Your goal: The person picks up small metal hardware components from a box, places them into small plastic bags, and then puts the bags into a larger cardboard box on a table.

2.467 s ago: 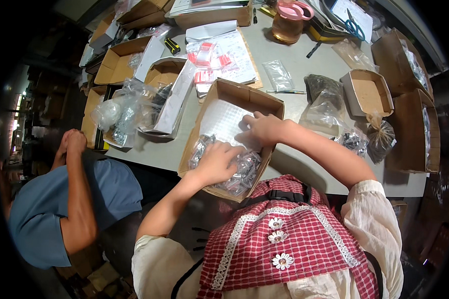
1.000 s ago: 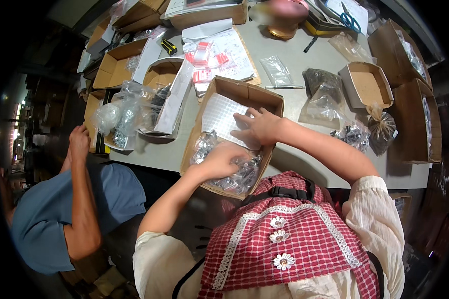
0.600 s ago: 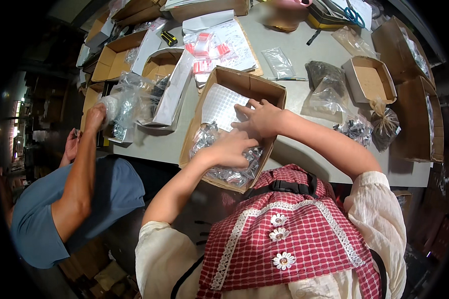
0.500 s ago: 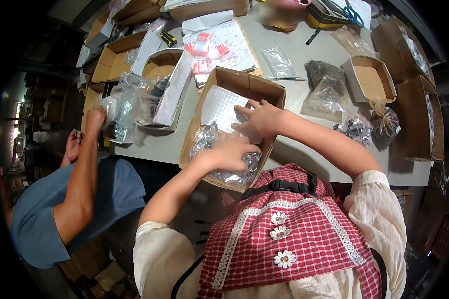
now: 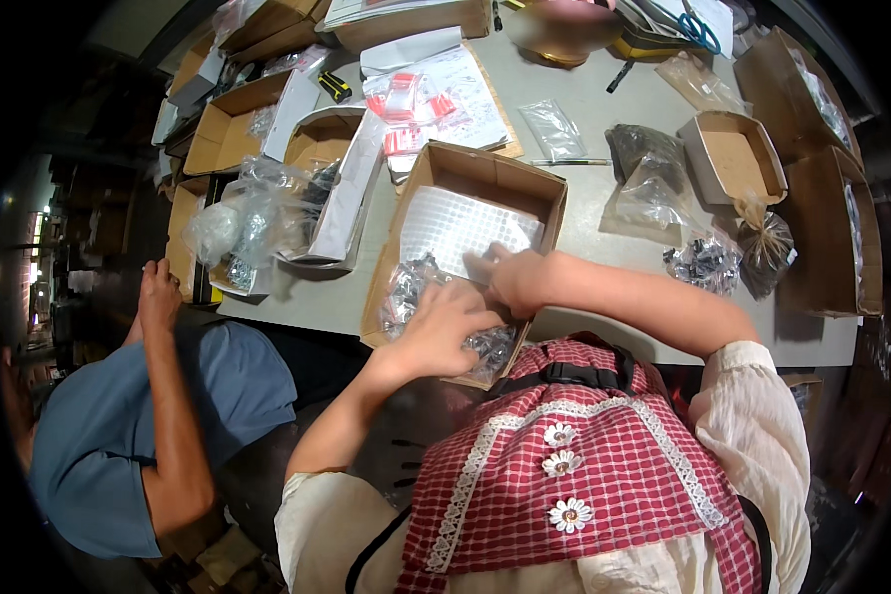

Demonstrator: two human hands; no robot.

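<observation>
An open cardboard box (image 5: 555, 220) stands in front of me, tilted on the table. A white sheet of small round dots (image 5: 445, 226) lies in its far part, and small clear plastic bags (image 5: 492, 348) with dark contents fill the near part. My left hand (image 5: 444, 327) rests on these bags, palm down, its fingers bent and somewhat apart. My right hand (image 5: 521, 279) reaches over the box's right wall. Its fingers are drawn together at the sheet's near edge, and whatever sits between the fingertips is hidden.
A co-worker in a blue shirt (image 5: 99, 426) sits at the left beside boxes of bagged parts (image 5: 252, 223). Papers with red-edged bags (image 5: 406, 104), a pen (image 5: 574, 161) and a flat clear bag (image 5: 552, 129) lie beyond my box. Bags of dark parts (image 5: 703, 262) and cartons (image 5: 827, 228) are at the right.
My right hand has moved nearer to me and its fingers have drawn in, uncovering more of the sheet. My left hand has shifted slightly. The co-worker's hand has left the clear bags.
</observation>
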